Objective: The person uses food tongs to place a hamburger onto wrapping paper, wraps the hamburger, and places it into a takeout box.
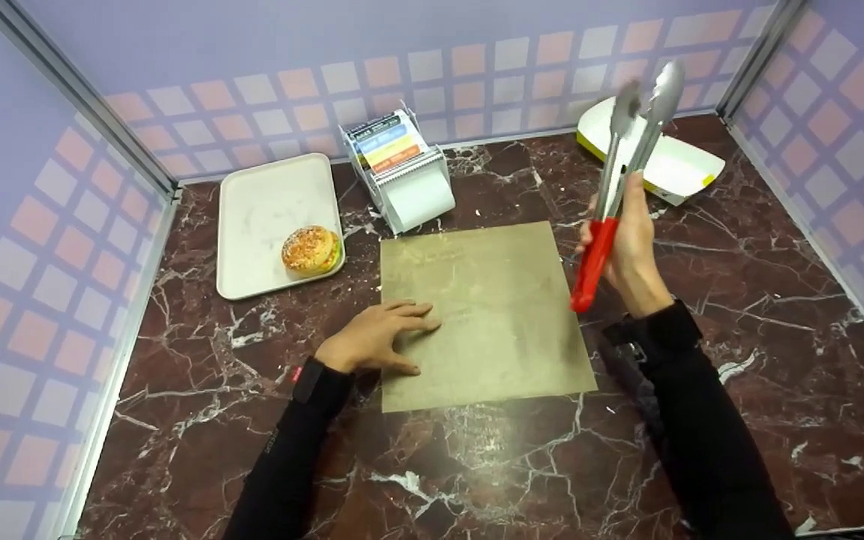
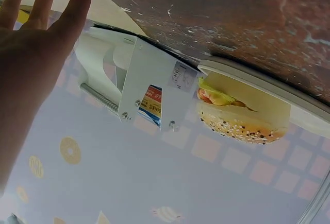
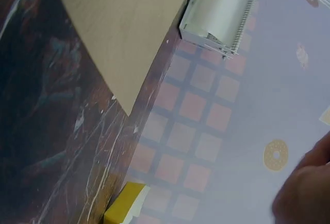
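My right hand [image 1: 633,240] holds a pair of metal tongs [image 1: 603,247] by their red handles, raised above the counter with the tips pointing away and slightly apart. Nothing is between the tips. In the right wrist view only part of the right hand [image 3: 307,193] shows, and the tongs are out of sight. With fingers spread, my left hand [image 1: 376,334] rests on the left edge of a brown paper sheet [image 1: 492,315] lying flat. A seeded bagel sandwich [image 1: 309,250] with a green and orange filling sits at the near right corner of a cream tray [image 1: 267,202].
Behind the paper stands a label dispenser [image 1: 402,165] with a white roll. A yellow-and-white paper food tray [image 1: 691,169] lies at the back right, behind the tongs. Tiled-pattern walls enclose the dark marbled counter [image 1: 477,472] at the back and both sides.
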Tool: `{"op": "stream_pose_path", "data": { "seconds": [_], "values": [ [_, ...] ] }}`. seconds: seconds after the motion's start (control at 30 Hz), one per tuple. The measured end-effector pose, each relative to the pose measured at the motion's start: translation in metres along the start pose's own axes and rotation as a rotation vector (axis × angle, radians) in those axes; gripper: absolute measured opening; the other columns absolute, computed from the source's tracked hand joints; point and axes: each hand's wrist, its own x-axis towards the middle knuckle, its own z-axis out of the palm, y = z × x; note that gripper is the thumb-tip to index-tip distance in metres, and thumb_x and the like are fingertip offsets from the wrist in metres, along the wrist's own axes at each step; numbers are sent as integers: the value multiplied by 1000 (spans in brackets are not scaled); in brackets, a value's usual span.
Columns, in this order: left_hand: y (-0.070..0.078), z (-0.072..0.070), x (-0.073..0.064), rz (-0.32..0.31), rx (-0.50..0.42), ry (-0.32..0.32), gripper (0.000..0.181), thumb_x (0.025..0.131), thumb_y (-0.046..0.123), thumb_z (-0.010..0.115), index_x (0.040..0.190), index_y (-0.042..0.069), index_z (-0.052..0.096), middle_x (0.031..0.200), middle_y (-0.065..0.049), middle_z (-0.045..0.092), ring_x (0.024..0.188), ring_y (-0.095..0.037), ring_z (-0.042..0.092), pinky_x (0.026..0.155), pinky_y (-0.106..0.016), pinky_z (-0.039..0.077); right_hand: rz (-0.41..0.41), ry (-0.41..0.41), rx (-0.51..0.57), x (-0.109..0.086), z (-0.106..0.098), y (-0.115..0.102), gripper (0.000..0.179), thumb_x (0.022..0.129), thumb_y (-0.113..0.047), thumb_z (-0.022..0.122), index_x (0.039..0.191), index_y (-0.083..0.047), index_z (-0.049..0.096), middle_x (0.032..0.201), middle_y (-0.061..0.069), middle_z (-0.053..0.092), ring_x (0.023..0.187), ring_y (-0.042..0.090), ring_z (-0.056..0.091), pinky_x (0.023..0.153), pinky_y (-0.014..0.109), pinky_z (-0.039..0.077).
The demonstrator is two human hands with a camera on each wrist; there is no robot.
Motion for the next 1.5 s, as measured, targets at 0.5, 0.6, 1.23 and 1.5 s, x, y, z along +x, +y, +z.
{"op": "stream_pose_path", "data": {
  "seconds": [0.5,0.6,1.23,1.5],
  "values": [
    [0,6,4,45,32,26,83,80,47,85,152,22,53,165,-8,38,153,-35,34,124,-63,27,290,-104,-98,-3,-4,10,63,106,-63,30,153,-21,32,75,-3,56,41,6,46,35,20,44],
    [-1,5,4,43,34,30,83,80,47,85,153,22,52,165,-9,38,153,-35,34,124,-63,26,292,-150,-312,-8,8,16,64,103,-70,30,120,-12,51,70,-4,53,42,6,45,35,21,41],
    [20,4,-12,5,96,21,80,83,48,82,152,22,52,164,-10,40,152,-38,35,125,-60,28,-172,-774,-1654,-12,190,107,95,91,-84,41,164,-44,-5,155,33,44,113,42,68,90,65,58],
    [21,7,-10,-40,95,-22,74,91,47,74,157,29,45,168,-2,35,155,-37,30,125,-60,28,-147,-842,-1860,-6,208,135,112,85,-88,48,167,-31,-2,143,36,54,117,43,66,93,56,60]
  ]
}}
